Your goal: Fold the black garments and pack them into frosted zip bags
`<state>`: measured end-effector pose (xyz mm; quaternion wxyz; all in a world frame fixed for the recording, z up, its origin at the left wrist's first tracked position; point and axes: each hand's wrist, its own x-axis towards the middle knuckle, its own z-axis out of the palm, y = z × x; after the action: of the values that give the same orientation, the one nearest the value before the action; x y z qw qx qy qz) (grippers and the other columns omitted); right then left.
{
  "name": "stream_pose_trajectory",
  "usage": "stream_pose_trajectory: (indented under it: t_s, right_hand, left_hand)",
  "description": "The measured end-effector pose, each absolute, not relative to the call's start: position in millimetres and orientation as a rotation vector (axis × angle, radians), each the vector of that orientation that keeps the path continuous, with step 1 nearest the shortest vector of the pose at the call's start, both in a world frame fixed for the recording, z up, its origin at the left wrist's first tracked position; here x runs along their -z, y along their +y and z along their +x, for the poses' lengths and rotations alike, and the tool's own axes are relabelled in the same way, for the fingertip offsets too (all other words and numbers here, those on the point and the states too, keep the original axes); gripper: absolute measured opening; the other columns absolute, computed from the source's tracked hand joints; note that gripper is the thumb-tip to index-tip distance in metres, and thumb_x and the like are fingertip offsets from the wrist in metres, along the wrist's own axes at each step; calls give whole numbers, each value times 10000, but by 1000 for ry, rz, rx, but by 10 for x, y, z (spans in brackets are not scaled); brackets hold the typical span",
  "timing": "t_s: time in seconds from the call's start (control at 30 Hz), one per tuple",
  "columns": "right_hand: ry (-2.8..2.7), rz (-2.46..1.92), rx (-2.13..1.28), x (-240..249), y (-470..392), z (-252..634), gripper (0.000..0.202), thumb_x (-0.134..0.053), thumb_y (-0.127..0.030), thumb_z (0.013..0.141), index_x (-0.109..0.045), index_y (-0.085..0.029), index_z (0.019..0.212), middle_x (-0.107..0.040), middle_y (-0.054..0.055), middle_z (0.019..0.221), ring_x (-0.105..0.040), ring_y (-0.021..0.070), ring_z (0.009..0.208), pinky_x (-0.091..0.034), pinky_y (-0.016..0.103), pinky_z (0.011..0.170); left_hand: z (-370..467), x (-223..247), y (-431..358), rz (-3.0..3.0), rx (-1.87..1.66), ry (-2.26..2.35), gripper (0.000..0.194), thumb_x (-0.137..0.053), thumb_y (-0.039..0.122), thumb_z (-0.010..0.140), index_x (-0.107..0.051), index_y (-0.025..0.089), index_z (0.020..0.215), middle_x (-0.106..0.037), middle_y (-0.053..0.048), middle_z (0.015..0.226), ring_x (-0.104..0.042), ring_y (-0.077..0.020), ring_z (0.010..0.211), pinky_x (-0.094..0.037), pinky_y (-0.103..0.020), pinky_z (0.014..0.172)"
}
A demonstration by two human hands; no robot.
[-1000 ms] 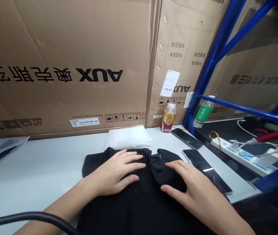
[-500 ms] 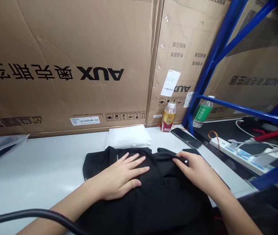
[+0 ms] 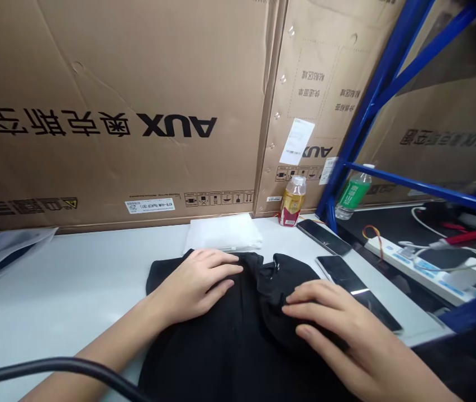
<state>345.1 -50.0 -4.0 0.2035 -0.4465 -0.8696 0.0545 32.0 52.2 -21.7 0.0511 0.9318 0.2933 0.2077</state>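
Note:
A black garment (image 3: 238, 340) lies on the white table (image 3: 95, 268) in front of me, partly folded, running off the bottom of the view. My left hand (image 3: 202, 282) rests on its upper left part, fingers stretched out toward the right. On the right, a bunched flap of the cloth rises beneath my right hand (image 3: 330, 324), whose fingers are spread and touch the fabric. Neither hand grips the cloth visibly. Just behind the garment sits a folded white plastic bag (image 3: 223, 231).
Large cardboard boxes (image 3: 116, 67) stand behind the table. To the right are two phones (image 3: 357, 290), a yellow-and-red bottle (image 3: 292, 201), a blue metal frame (image 3: 355, 117), a green-labelled bottle (image 3: 352, 192) and a power strip (image 3: 422, 271). A clear bag (image 3: 7, 251) lies left; a black cable (image 3: 53, 364) crosses the lower left.
My right hand has let go of the garment's upper right edge and come down toward me, folding that flap over. My left hand has slid slightly left and up.

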Motion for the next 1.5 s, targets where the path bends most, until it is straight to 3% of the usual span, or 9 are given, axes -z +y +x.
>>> stream_pose_trajectory:
  t_s: [0.13, 0.33, 0.5, 0.7, 0.8, 1.0, 1.17, 1.33, 1.5]
  right_hand:
    - [-2539, -1203, -29, 226, -389, 3334, 450, -611, -359, 1044, -630, -264, 1483, -643, 77, 1520, -612, 323, 1392, -589, 488, 1097]
    - [-2754, -1156, 23, 499, -362, 3169, 570, -523, -82, 977, -563, -132, 1544, -536, 90, 1581, -520, 366, 1467, -536, 544, 1159]
    - [-2831, -1102, -108, 223, -435, 3149, 486, -571, -247, 1057, -574, -174, 1538, -518, 70, 1591, -541, 298, 1459, -434, 492, 1245]
    - [-2680, -1069, -197, 118, -478, 3271, 356, -588, -287, 1063, -699, -303, 1401, -592, 32, 1566, -553, 282, 1460, -451, 495, 1238]
    - [-2381, -1229, -283, 41, -336, 3348, 321, -509, -359, 1100, -708, -343, 1352, -634, 19, 1533, -601, 255, 1414, -525, 441, 1168]
    - [-2291, -1498, -313, -6, 319, 3032, 360, -566, -489, 1050, -738, -236, 1239, -764, 96, 1221, -749, 281, 1049, -591, 410, 894]
    - [-2375, -1427, -337, 10, 617, 2887, 121, -657, -199, 927, -748, -224, 1002, -772, 41, 976, -727, 223, 892, -541, 320, 786]
    - [-2324, -1179, -207, 18, 345, 3100, 226, -538, -56, 918, -629, -226, 1035, -692, 46, 1072, -661, 206, 994, -525, 340, 871]
    - [-2522, -988, -313, 169, -32, 3246, 257, -551, -30, 910, -636, -241, 1028, -723, 58, 1207, -657, 228, 1151, -549, 400, 987]
  left_hand:
    - [311, 190, 509, 2874, -522, 802, 413, -546, 299, 1086, -601, 305, 1495, -570, -52, 1587, -541, -310, 1448, -464, -515, 1185]
    - [454, 287, 456, 2910, -355, 697, 488, -511, 306, 1107, -490, 229, 1588, -470, -86, 1660, -416, -321, 1553, -351, -553, 1275]
    - [398, 302, 513, 2943, -624, 839, 357, -510, 238, 1082, -627, 216, 1419, -679, -115, 1397, -619, -289, 1298, -483, -475, 1110]
    - [161, 229, 639, 3004, -470, 1068, 279, -503, 261, 1080, -693, 243, 1283, -702, -86, 1227, -648, -272, 1123, -487, -427, 968]
    - [40, 213, 704, 2976, -351, 1213, 270, -512, 324, 1086, -721, 256, 1242, -719, -72, 1178, -651, -274, 1097, -468, -425, 950]
    - [-152, 186, 815, 2859, -330, 1330, 228, -595, 387, 1050, -742, 270, 1181, -738, -46, 1100, -667, -270, 1046, -461, -379, 900]
    - [-215, -9, 797, 2823, -397, 1315, 190, -549, 307, 1055, -727, 249, 1023, -719, -25, 1007, -666, -224, 911, -467, -346, 832]
    - [-230, -195, 419, 2998, -560, 1150, 316, -402, 175, 1090, -697, 251, 1006, -668, -40, 968, -594, -217, 887, -441, -354, 845]
    - [-311, -110, 29, 3017, -183, 1043, 384, -458, 20, 999, -724, 297, 1015, -680, -27, 915, -595, -220, 832, -449, -349, 776]
